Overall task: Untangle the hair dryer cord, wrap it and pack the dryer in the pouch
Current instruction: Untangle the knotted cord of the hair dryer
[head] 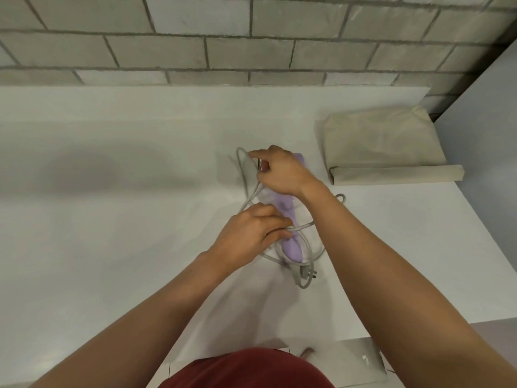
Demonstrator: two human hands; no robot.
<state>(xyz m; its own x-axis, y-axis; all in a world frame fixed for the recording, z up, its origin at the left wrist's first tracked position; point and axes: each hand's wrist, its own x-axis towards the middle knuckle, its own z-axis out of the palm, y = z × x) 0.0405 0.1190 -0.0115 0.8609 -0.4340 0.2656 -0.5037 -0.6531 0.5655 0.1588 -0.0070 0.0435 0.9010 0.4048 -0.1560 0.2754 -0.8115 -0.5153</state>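
Observation:
A lilac hair dryer (291, 245) lies on the white table (112, 219), its handle toward me and its head hidden under my right hand. Its grey cord (306, 242) loops around the handle, with the plug (300, 275) lying just below. My left hand (251, 231) rests on the handle and pinches a strand of cord against it. My right hand (279, 172) is farther back over the dryer's head, pinching a raised loop of cord (241, 163) between thumb and forefinger.
A beige fabric pouch (383, 144) lies at the back right of the table, near the edge. A grey block wall (223, 37) runs behind. The table's right edge drops off beside a pale panel (484, 130).

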